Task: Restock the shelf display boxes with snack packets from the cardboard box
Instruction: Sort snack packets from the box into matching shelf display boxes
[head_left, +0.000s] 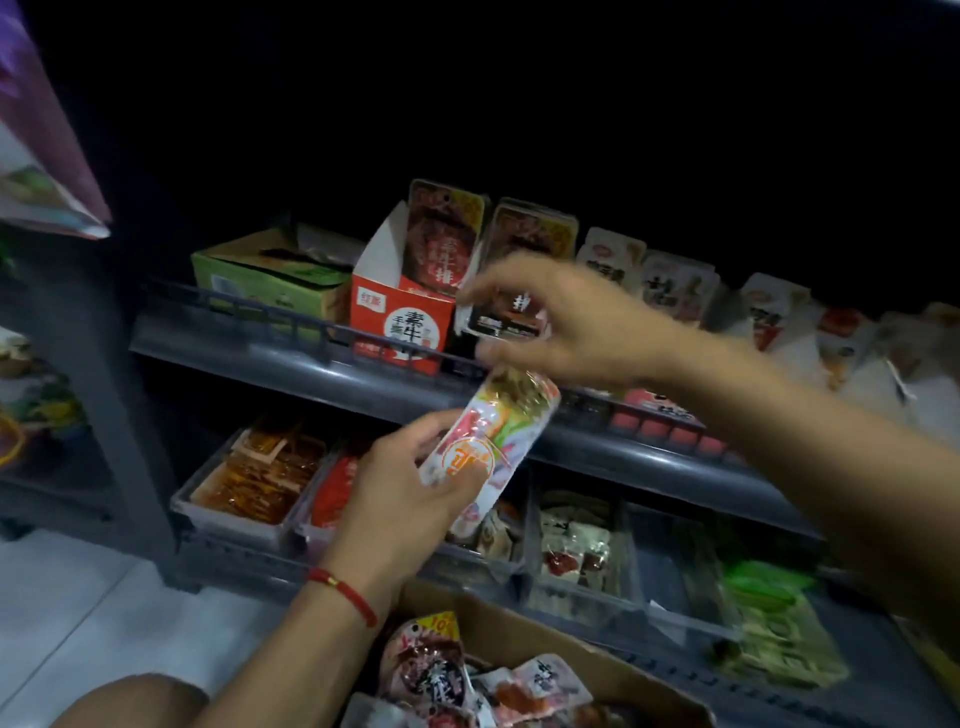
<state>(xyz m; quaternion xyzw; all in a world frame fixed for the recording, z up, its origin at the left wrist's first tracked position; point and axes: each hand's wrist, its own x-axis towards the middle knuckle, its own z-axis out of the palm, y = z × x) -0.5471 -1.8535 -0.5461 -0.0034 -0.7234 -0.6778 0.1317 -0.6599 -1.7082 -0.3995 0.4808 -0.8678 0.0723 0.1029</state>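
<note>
The left hand (400, 483) gripped a white snack packet (488, 447) by its lower half, in front of the shelf (291, 358). The right hand (561, 322) pinched a dark packet (511, 312) beside the red display box (400, 322). Both packets looked light, soft and slippery, so holding them at the flat edges seemed safest. The cardboard box (561, 644) stood below.

A purple glossy bag (49, 130) hangs at the upper left edge, its lower corner pointing right. Below it, a blurred stack of multicoloured goods (31, 384) occupies a neighbouring grey rack at the left. A pale tiled floor (78, 613) extends across the lower left area. A red cord bracelet with a gold bead (343, 592) encircles the wrist near the bottom centre. A bare knee (135, 696) is visible at the bottom left.
</note>
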